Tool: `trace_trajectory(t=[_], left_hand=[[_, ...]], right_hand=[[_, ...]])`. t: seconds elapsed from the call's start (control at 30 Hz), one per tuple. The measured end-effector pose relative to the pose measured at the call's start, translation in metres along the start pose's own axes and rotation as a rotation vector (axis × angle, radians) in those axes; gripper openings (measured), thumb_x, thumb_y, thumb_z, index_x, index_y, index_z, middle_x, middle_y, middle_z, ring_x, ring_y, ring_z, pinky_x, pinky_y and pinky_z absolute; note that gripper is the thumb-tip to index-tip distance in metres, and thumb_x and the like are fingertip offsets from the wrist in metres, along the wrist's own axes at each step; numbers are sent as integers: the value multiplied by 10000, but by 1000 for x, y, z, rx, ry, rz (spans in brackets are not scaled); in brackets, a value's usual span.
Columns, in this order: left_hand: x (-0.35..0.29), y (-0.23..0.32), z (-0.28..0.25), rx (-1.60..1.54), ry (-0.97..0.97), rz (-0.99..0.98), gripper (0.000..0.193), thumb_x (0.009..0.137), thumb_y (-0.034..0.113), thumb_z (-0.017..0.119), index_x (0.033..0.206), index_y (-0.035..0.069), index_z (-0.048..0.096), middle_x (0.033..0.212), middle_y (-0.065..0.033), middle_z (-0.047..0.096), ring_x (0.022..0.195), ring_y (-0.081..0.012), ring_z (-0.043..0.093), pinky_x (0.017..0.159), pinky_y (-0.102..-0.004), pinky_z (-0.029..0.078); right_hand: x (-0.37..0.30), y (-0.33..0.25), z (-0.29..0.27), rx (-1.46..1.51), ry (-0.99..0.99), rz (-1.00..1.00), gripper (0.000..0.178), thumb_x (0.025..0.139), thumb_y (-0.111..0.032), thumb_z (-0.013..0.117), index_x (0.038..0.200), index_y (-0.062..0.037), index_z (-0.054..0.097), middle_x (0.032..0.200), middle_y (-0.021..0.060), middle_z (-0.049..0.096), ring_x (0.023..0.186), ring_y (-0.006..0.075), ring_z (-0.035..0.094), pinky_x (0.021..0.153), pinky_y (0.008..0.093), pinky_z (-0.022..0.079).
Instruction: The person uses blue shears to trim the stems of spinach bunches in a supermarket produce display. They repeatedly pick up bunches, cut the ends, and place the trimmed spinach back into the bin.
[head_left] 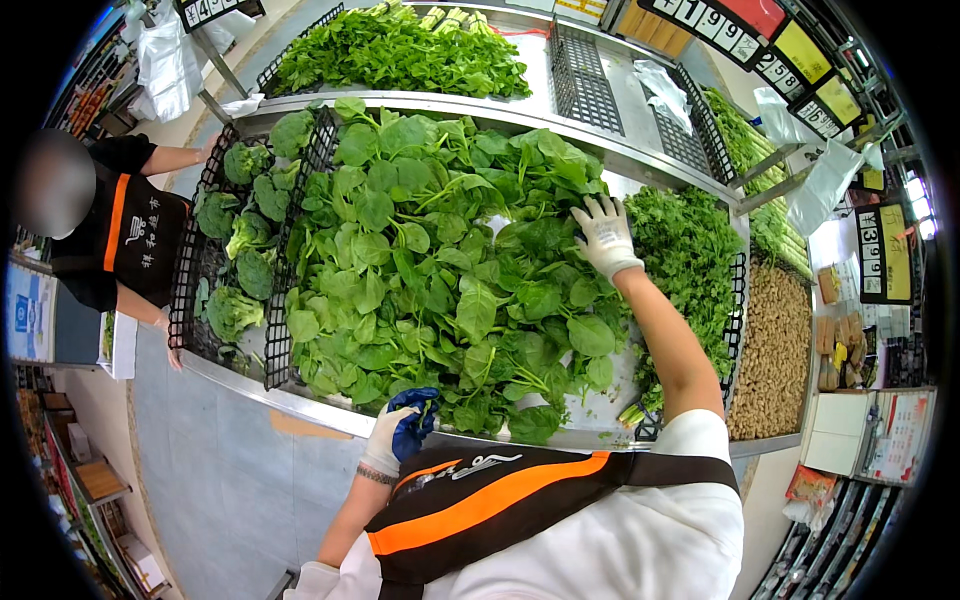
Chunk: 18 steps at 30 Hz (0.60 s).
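A wide heap of broad-leaved greens (390, 240), much like spinach, covers the middle of a metal display counter (290, 400). My right hand (605, 238), in a pale work glove, reaches out to the heap's right edge with its fingers spread over the leaves. Close to my body, by the counter's front edge, my left hand (398, 430) wears a white glove with a blue palm. Its fingers are curled closed beside the nearest leaves; a bit of green shows at them, but what they hold is hidden.
Broccoli (250, 230) fills a black mesh crate on the left, where another person (120, 220) stands touching it. Curly herbs (685, 260) and a tan pile resembling peanuts (770, 350) lie right. Stalked greens (400, 55) sit behind; price signs (885, 255) and plastic bags (825, 195) hang right.
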<state>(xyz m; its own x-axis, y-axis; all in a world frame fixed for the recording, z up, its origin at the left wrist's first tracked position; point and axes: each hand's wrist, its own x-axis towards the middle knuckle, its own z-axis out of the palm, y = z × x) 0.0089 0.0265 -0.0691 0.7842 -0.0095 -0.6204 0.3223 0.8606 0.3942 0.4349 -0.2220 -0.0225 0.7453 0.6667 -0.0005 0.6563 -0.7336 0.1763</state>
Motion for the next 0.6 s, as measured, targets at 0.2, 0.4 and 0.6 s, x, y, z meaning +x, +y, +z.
trace_trajectory(t=[0.2,0.4,0.6], left_hand=[[-8,-2,10,-26,-7,60,178,800,5,538,932,-40,648,890,-140,656,713,-215,590,654,-315,492],[-16,-3,-2,71,28,117,170,817,30,526,944,-21,626,966,-131,616,749,-219,567,696,-321,483],[-18,-15,-16,202,71,248,167,836,50,525,952,-11,629,973,-124,631,785,-202,591,717,-318,493]], right_hand=[[22,-74,22,343,122,-203,410,834,-184,636,1232,-108,570,1283,132,562,1187,326,513,1021,427,393],[98,-105,72,322,-118,119,290,872,-156,566,1144,-60,600,1142,158,621,1063,331,609,893,409,494],[123,-114,101,197,-77,191,226,882,-153,565,1076,-49,617,1049,160,658,952,294,665,787,397,550]])
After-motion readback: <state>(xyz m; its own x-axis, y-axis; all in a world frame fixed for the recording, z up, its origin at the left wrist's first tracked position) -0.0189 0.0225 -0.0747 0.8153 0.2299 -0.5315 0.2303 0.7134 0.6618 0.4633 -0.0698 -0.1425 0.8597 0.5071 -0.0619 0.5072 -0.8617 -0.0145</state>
